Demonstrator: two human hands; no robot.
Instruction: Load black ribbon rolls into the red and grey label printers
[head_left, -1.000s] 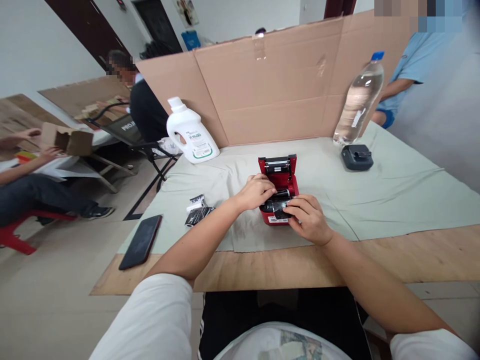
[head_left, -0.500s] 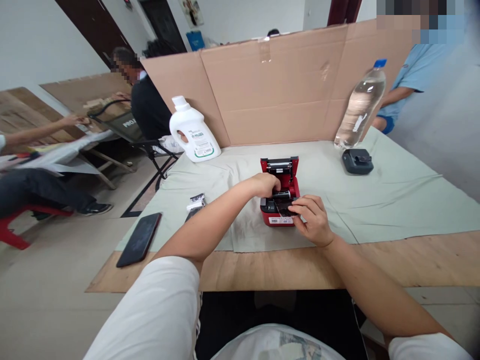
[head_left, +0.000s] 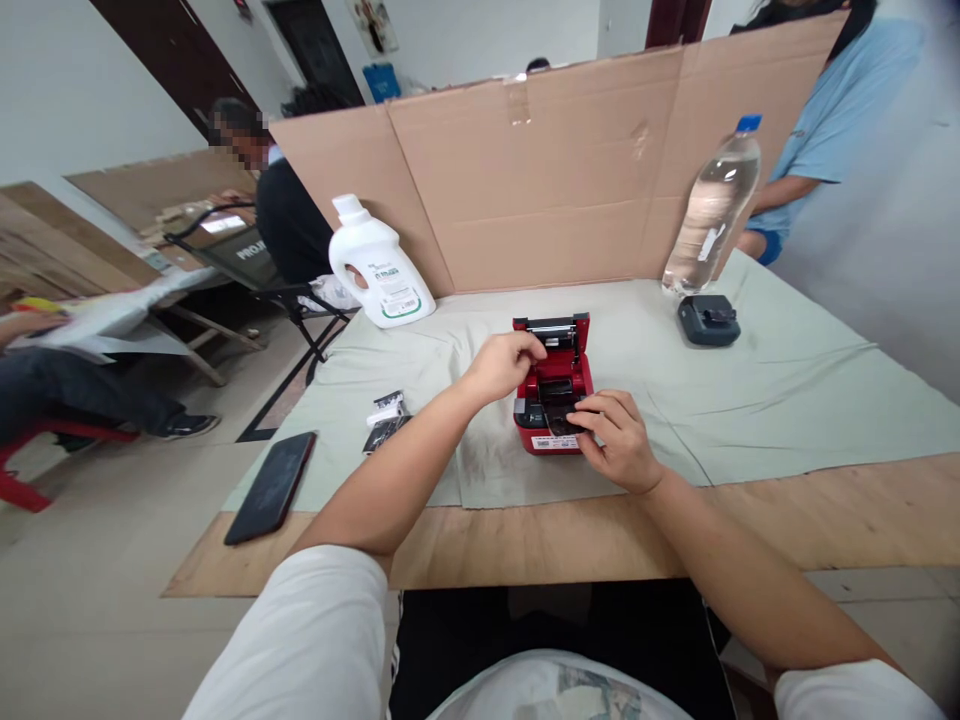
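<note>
A small red label printer [head_left: 555,446] sits on the cloth with its lid [head_left: 559,328] raised. Inside lies a dark roll [head_left: 556,390], and a strip of dark film [head_left: 559,418] runs from it over the front edge. My right hand [head_left: 619,440] pinches the free end of this film at the printer's front right. At the lid's left side is my left hand [head_left: 508,364], its fingers curled together; whether they grip the lid or something small is hidden. Left of the printer lie a small white-and-black item [head_left: 387,408] and crumpled dark film [head_left: 386,434].
A phone [head_left: 270,487] lies at the table's left front. A white jug [head_left: 382,265], a tilted water bottle [head_left: 712,210] and a dark grey device [head_left: 709,320] stand toward the back, before a cardboard screen [head_left: 525,190]. Other people sit beyond the table.
My left hand has lifted from the roll up to the lid's side, uncovering the roll. My right hand stays on the film at the front. The view has shifted slightly.
</note>
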